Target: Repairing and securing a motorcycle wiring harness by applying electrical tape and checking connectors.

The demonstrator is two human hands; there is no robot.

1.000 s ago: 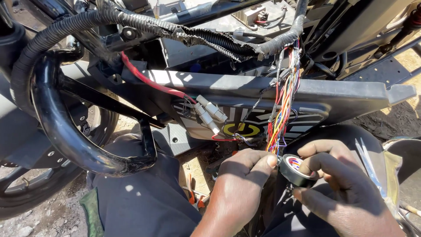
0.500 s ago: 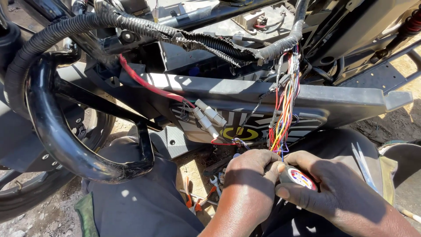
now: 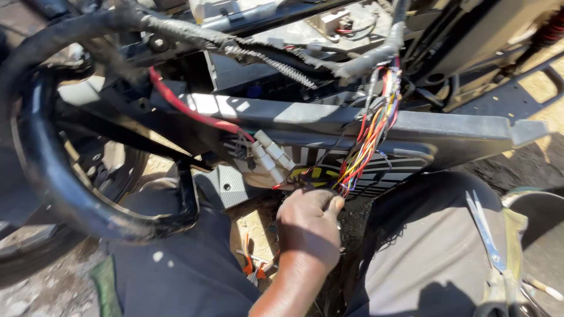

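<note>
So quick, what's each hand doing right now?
Left hand: closed on the lower end of the coloured wire bundle.
Right hand: not in view.

The right hand and the tape roll are no longer seen; only the left hand point(image 3: 309, 226) is left at the wire bundle point(image 3: 367, 147), raised closer to its lower end.

A grey frame panel point(image 3: 352, 120) is seen lying across the middle of the view. Left of the panel, a black curved tube point(image 3: 53, 182) is looping downward. A red cable point(image 3: 188, 108) is being led along the panel's left end to white connectors point(image 3: 271, 151). Right of and below the panel, scissors point(image 3: 484, 229) are resting on a dark trouser leg point(image 3: 429, 252).
</note>
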